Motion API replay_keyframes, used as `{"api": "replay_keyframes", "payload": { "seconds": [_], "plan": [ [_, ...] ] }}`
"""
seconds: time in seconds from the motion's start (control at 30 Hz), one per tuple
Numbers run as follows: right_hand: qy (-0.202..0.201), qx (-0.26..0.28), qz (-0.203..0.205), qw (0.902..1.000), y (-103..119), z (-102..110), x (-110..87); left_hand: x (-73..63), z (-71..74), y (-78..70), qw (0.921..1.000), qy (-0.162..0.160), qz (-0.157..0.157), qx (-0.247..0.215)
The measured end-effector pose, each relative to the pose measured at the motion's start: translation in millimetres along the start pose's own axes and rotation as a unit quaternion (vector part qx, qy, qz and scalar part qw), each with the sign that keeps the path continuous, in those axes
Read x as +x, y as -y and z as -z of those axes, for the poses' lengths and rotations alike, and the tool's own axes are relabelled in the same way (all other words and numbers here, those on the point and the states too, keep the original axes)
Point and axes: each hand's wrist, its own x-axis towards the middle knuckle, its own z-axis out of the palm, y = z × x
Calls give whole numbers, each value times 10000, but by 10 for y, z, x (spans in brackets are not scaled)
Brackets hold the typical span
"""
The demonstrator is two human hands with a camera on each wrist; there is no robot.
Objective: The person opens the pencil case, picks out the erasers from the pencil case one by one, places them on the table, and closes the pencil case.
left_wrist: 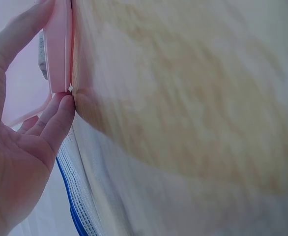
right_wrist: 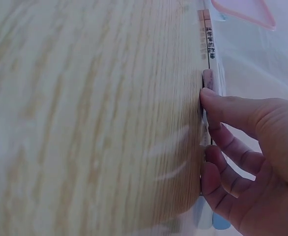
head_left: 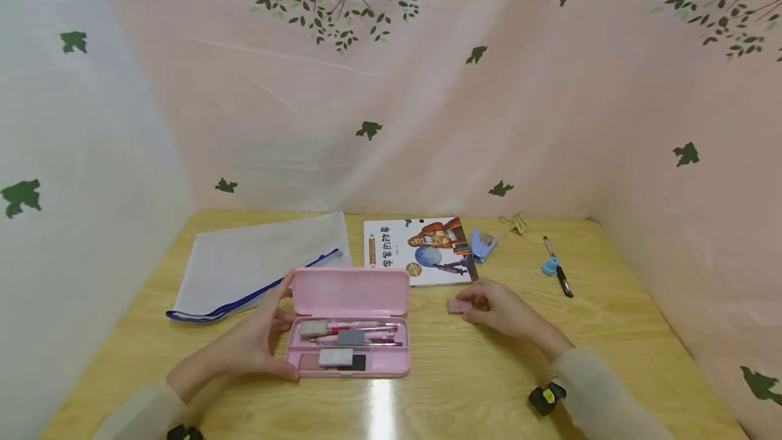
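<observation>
A pink pencil case [head_left: 351, 292] stands open on the table with its lid raised. Inside lie several pens [head_left: 373, 326], grey and white erasers [head_left: 336, 357] and a dark block [head_left: 358, 363]. My left hand [head_left: 256, 338] grips the case's left end, thumb at the front corner and fingers at the back; the left wrist view shows the fingertips against the pink side [left_wrist: 60, 59]. To the right, my right hand [head_left: 497, 307] pinches a small pinkish eraser [head_left: 455, 305] at the table surface. The right wrist view shows thumb and forefinger on that eraser [right_wrist: 208, 77], its lower part hidden.
Behind the case lie a white mesh zip pouch [head_left: 263, 257] with blue trim and a picture book [head_left: 391, 243]. A lilac stapler [head_left: 482, 245], a gold binder clip [head_left: 518, 224], a light-blue item [head_left: 550, 266] and a black pen [head_left: 564, 282] are at the right. Fabric walls surround the table.
</observation>
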Motion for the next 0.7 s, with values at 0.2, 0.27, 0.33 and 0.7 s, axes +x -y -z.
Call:
{"api": "replay_keyframes", "payload": {
  "seconds": [0.2,0.27,0.33,0.7],
  "plan": [
    [41,91,159,9998,2,30,-2,6,-9,-8,10000,-37,-53,-27],
    [13,162,165,9997,4,16,-1,2,-2,-6,10000,-28,-92,-2],
    [-45,211,94,9997,19,14,-6,4,2,0,9999,-31,-116,7],
    [-1084,612,745,9894,546,27,-26,-7,-2,21,9999,-64,107,55]
  ]
}}
